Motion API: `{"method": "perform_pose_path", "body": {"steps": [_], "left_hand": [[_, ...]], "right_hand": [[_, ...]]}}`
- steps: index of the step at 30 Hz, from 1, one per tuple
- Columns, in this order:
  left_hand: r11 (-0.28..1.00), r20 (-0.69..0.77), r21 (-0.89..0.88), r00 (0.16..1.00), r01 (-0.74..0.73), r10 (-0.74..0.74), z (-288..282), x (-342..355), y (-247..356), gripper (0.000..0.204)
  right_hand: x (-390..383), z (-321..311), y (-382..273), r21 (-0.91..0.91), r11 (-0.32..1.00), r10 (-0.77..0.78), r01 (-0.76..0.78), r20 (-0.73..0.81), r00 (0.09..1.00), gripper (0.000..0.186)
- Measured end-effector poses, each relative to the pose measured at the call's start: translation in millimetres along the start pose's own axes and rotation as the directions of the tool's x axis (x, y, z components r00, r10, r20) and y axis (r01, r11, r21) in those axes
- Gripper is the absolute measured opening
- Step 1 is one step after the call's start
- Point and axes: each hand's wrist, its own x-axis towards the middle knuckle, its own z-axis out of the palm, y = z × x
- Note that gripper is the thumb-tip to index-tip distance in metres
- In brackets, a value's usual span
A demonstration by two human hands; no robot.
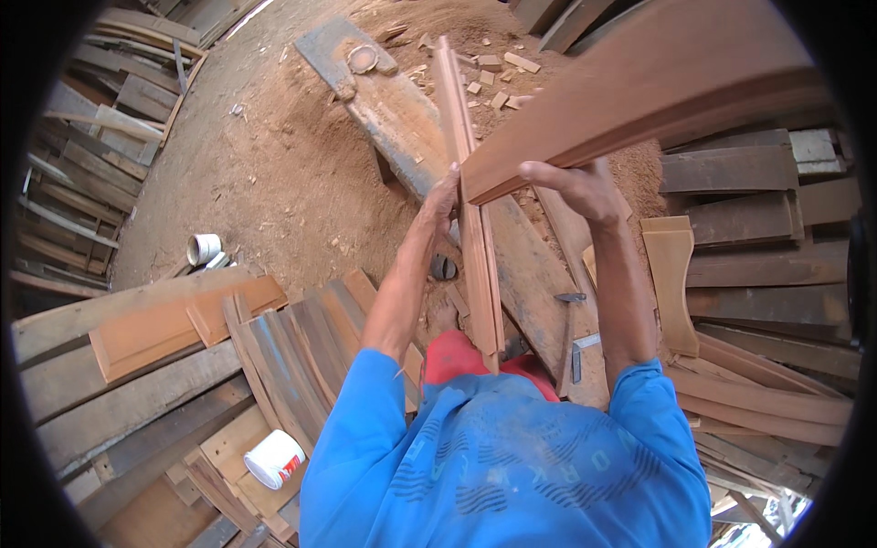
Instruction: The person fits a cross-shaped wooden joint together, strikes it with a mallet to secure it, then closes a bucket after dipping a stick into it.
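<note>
A long, narrow moulded wooden piece (484, 274) stands lengthwise before me, with my left hand (445, 196) closed on it near its middle. The end of a wide reddish board (639, 82) meets its right side, forming a corner. My right hand (580, 187) grips this board from below, thumb toward the joint. Beneath both pieces is a worn plank bench (375, 119). A hammer (568, 310) and what looks like a metal square (577, 352) lie on it near my right forearm.
Stacked boards (731, 228) line the right. More planks and panels (146, 356) lie at the lower left, with a white bucket (274, 457) among them and another container (204, 248) farther back. Sawdust (256, 183) and small offcuts (493, 78) cover the ground. Timber also stacks at the upper left.
</note>
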Motion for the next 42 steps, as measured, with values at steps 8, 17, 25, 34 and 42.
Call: {"method": "perform_pose_path", "body": {"steps": [8,17,25,34,42], "left_hand": [[0.988,-0.046,-0.096,0.991,0.123,-0.128,3.1,-5.4,7.2,0.052],[0.791,-0.067,0.319,0.821,-0.521,0.568,22.8,-66.2,110.8,0.046],[0.419,0.306,0.040,0.410,-0.907,0.859,112.9,-144.4,175.7,0.065],[0.405,0.282,-0.030,0.381,-0.914,0.881,87.9,-115.0,178.6,0.088],[0.494,0.364,-0.210,0.401,-0.844,0.841,80.2,-116.3,185.1,0.082]], "right_hand": [[33.7,20.7,5.2,-0.084,0.993,-0.063,0.082,0.208,0.976,0.059],[34.1,44.3,17.2,-0.249,0.948,-0.116,0.197,0.308,0.944,0.073],[26.9,47.1,38.8,-0.219,0.951,-0.129,0.217,0.356,0.925,0.097],[-64.4,-35.3,157.0,-0.108,0.947,0.287,-0.304,-0.144,0.947,0.045],[-178.9,-153.9,289.9,-0.297,0.387,0.646,-0.873,-0.588,0.487,0.029]]}}
